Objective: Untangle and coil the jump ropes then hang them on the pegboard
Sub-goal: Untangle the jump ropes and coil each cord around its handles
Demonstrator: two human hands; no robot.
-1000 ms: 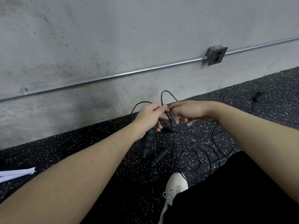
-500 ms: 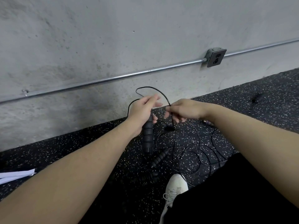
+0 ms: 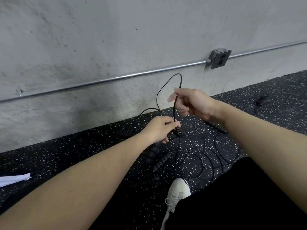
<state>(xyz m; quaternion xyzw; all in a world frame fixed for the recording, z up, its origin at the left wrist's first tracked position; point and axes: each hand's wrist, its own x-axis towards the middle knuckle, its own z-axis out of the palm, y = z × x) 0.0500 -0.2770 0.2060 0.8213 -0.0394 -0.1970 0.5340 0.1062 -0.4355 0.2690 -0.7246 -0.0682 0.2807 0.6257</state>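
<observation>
Since half a second ago, my right hand [image 3: 193,102] has lifted away from my left hand [image 3: 158,130] and now sits higher, near the base of the grey concrete wall [image 3: 99,39]. Its thumb and forefinger pinch the thin black jump-rope cord [image 3: 174,107], which arches above that hand in a tall loop and runs straight down to my left hand. My left hand has dropped lower; its fingers curl round the black ribbed jump-rope handle [image 3: 152,152], whose lower end points down toward the floor, and its fingertips also pinch the cord where it meets the handle's top.

Below my hands the rest of the thin cord lies in a loose tangle of loops [image 3: 199,158] on the black speckled rubber floor [image 3: 66,151]. A second black ribbed handle [image 3: 162,161] lies on the floor just beside the one I hold. A third handle [image 3: 216,126] shows partly behind my right forearm.

A metal conduit pipe [image 3: 99,81] runs along the wall to a grey outlet box [image 3: 220,58]. My white sneaker [image 3: 177,195] stands near the tangle, and white paper [image 3: 15,178] lies at the left edge.
</observation>
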